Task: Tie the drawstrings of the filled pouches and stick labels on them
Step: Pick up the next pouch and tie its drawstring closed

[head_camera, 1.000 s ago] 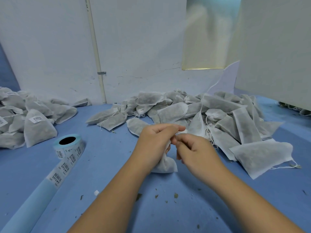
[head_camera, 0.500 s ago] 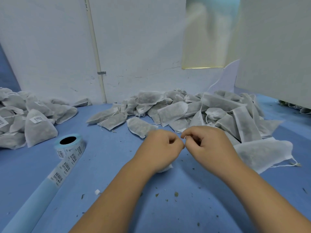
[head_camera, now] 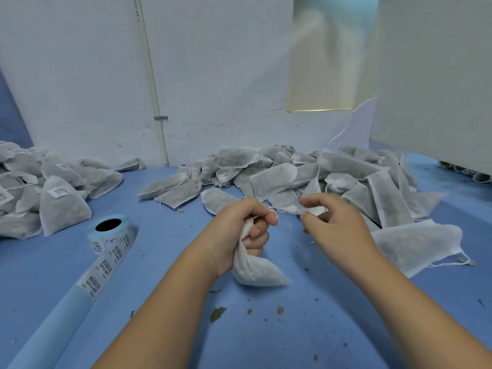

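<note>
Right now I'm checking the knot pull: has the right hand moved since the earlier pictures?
Yes. The right hand drew rightward, away from the left hand, toward the pouch pile.

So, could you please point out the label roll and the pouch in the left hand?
label roll (head_camera: 114,242): head view, on its printed side wall.
pouch (head_camera: 257,270): head view, on its filled lower body.

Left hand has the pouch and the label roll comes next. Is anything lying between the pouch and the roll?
Nothing visible does. Between the pouch gripped by the left hand and the label roll there is only blue table with a few tiny specks. The labelled pouches lie farther left, beyond the roll.
</note>
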